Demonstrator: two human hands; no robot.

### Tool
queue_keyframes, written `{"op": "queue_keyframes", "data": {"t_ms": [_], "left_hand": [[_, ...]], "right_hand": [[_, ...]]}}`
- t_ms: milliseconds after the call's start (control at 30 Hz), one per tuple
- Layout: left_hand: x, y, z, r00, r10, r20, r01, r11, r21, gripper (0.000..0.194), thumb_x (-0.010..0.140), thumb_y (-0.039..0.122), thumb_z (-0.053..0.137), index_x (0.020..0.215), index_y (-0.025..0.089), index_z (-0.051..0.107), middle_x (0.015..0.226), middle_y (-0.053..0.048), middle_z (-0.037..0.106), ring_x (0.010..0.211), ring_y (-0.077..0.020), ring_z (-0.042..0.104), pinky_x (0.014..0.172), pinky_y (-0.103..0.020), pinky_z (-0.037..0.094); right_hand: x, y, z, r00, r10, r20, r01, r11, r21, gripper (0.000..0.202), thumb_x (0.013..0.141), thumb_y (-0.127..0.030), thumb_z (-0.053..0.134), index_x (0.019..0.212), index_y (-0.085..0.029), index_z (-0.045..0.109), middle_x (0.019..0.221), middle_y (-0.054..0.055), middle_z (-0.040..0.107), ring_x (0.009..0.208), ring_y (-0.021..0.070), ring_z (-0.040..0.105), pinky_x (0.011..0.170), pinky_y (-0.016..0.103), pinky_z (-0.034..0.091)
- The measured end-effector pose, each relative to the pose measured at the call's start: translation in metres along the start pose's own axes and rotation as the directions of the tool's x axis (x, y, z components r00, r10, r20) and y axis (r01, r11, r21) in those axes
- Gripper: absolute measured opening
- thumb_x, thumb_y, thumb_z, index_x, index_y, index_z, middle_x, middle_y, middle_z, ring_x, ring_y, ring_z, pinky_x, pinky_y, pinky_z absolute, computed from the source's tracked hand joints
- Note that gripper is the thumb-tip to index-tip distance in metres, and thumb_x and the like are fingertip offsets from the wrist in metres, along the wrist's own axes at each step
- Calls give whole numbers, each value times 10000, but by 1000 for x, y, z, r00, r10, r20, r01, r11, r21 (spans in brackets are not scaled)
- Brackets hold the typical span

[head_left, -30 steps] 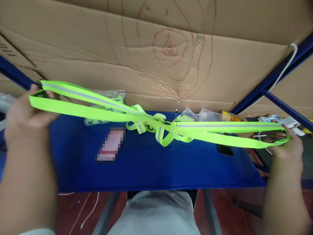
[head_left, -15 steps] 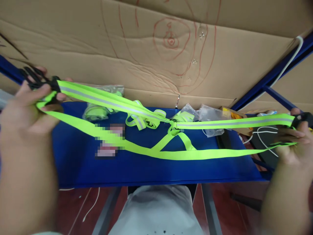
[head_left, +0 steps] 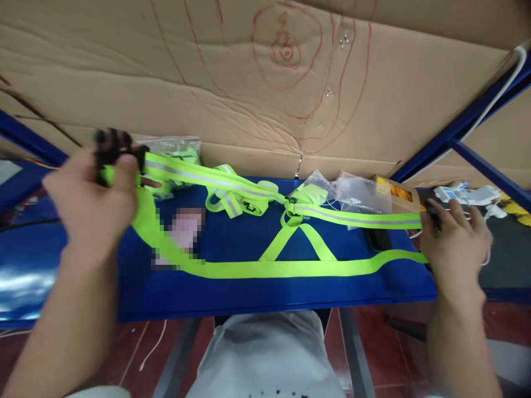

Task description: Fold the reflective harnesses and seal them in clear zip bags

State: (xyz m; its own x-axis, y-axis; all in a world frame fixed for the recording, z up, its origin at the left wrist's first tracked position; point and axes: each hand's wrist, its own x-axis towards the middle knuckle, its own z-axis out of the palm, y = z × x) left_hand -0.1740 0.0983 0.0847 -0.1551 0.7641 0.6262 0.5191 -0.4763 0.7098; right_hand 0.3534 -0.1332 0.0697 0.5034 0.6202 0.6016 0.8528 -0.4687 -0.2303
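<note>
A neon yellow-green reflective strap harness (head_left: 282,269) is stretched sideways over the blue table, its upper straps joined near the middle and a triangle of webbing below. At the left, my left hand (head_left: 97,188) grips its end with black buckles (head_left: 114,146) bunched above the fingers. My right hand (head_left: 456,243) is closed round the other end, over a black buckle mostly hidden by the fingers. Behind the harness a folded reflective strap bundle (head_left: 238,193) lies on the table.
The blue table (head_left: 249,296) stands against a cardboard wall (head_left: 124,72). At its back lie a bagged strap (head_left: 176,160), a clear plastic bag (head_left: 360,193) and a small cardboard box (head_left: 398,193). White gloves (head_left: 468,193) are at the right.
Both hands have moved inward, bringing the harness ends closer together. The lower strap now hangs slacker, curving at the left and right. The view has shifted slightly.
</note>
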Motion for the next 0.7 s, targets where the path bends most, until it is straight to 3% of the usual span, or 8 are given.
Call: {"op": "queue_keyframes", "data": {"t_ms": [100,133,200,233,300,400,567,700], "left_hand": [[-28,13,24,959,228,166,-273,896,349,504,933,352,644,1403,172,665,1206,-130,771,1063,-324,711,998,-536,527],[-39,17,35,901,336,276,-427,803,417,508,945,301,614,1436,172,639,1261,-147,756,1059,-325,721,986,-521,540],[-62,26,62,758,503,415,-639,699,320,532,966,204,552,1496,155,570,1427,-155,671,1171,-303,703,1010,-448,560],[-73,30,76,703,548,453,-690,680,248,564,976,172,526,1539,159,517,1458,-147,650,1214,-295,688,1031,-435,560],[-93,35,101,650,604,462,-732,660,168,630,989,142,495,1612,163,403,1471,-148,638,1193,-303,695,1012,-443,576],[-113,34,122,631,615,473,-734,670,108,722,1003,144,484,1679,160,230,1522,-173,587,1192,-317,695,996,-453,591],[-129,24,126,593,614,521,-755,649,93,718,1026,129,425,1690,123,151,1533,-201,567,1211,-312,690,1030,-443,576],[-126,21,124,549,630,549,-789,607,94,683,1025,87,390,1678,93,188,1554,-208,542,1283,-308,656,1052,-429,553]], "right_hand": [[-10,-47,17,908,-407,101,413,910,-42,572,962,-148,510,1533,-130,519,1515,201,576,1373,356,551,1140,530,455],[-13,-65,24,877,-467,112,472,881,-19,615,937,-112,519,1551,-148,499,1475,179,613,1301,348,592,1097,518,486],[-20,-101,36,807,-577,130,572,817,78,676,888,-87,549,1556,-172,491,1403,160,651,1178,346,626,1008,510,523],[-23,-118,42,770,-623,136,608,782,137,697,866,-85,566,1553,-171,493,1379,165,654,1150,354,622,980,521,523],[-29,-146,56,696,-705,137,659,702,271,730,848,-90,577,1566,-170,469,1367,168,645,1154,361,602,974,534,510],[-40,-170,77,615,-782,105,675,590,442,766,835,-76,558,1584,-178,436,1390,155,628,1216,347,574,1011,516,491],[-64,-176,106,654,-751,92,606,593,530,804,800,-41,521,1585,-191,432,1357,150,637,1209,339,584,974,493,506],[-72,-175,111,671,-737,83,570,583,579,768,808,-42,521,1563,-164,453,1348,159,630,1226,331,580,1012,491,504]]}}
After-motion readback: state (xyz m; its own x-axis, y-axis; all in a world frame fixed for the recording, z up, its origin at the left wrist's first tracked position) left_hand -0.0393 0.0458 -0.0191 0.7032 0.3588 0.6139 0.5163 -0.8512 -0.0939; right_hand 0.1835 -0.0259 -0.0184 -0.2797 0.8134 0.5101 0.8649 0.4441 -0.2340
